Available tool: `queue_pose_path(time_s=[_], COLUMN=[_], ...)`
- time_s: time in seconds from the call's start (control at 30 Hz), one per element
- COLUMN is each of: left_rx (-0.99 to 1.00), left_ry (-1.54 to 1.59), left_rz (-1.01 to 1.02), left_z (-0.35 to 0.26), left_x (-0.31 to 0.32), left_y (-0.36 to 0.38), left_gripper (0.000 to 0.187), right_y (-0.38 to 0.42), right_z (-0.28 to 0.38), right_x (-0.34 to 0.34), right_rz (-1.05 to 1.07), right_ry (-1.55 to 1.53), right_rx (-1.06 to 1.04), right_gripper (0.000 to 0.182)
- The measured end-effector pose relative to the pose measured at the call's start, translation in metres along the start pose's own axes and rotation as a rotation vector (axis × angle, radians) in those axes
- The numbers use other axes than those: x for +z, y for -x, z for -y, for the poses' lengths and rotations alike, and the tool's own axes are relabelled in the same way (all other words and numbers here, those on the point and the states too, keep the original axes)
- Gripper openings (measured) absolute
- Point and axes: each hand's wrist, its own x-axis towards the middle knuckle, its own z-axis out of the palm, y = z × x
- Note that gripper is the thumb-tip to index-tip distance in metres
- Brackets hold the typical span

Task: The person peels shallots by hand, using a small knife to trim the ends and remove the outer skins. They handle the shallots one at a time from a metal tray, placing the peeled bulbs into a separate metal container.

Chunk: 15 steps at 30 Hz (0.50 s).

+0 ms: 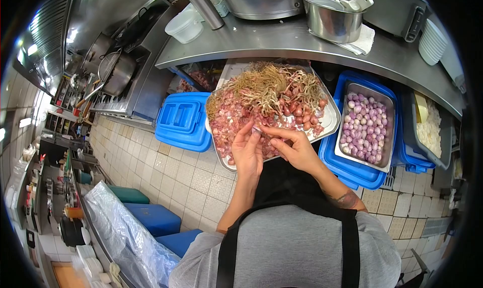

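Note:
My left hand point(247, 150) is closed in a pinch on a small pale shallot point(257, 129), above the near side of a metal tray point(329, 118). Close beside it, my right hand point(297, 150) has its thumb and forefinger drawn together at the same shallot. What lies in the right fingers is too small to make out. Under both hands the tray holds a heap of reddish shallot skins point(229, 122). Unpeeled shallots point(300, 112) lie at its right, and a pile of dry stalks and roots point(266, 84) covers the back.
At right, a steel pan of peeled purple shallots point(366, 127) sits on a blue lidded bin point(352, 175). A grey tub point(427, 132) stands beyond it. Left is a blue lid point(183, 121). A steel counter point(256, 39) carrying a pot point(334, 24) runs across the back.

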Motion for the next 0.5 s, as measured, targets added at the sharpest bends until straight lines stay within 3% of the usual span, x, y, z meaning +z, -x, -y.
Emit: queue_pose_path(time_s=[0.07,0.17,0.23,0.3,0.4,0.5], left_rx=[-0.012,-0.04,-0.053,-0.074,-0.105,-0.088], left_ry=[0.011,0.023,0.036,0.023,-0.022,-0.044], left_rz=[0.013,-0.005,0.042,0.1,0.171,0.176], left_z=[-0.001,0.001,-0.002,-0.008,-0.017,-0.021], left_x=[0.0,-0.004,-0.002,-0.002,0.001,0.007], left_y=[0.0,0.001,0.002,0.002,0.003,0.005], left_gripper=[0.032,0.032,0.033,0.034,0.036,0.037], right_y=[-0.005,-0.01,-0.008,-0.004,-0.012,-0.016], right_z=[-0.022,-0.027,-0.015,-0.001,-0.006,-0.011], right_x=[0.002,0.0,-0.004,-0.009,-0.019,-0.019], right_rz=[-0.058,-0.079,-0.018,0.089,0.023,-0.021], right_ry=[0.106,0.246,0.104,-0.248,-0.363,-0.189], right_rx=[-0.245,-0.435,-0.242,0.183,0.231,0.172], right_gripper=[0.032,0.031,0.031,0.03,0.029,0.031])
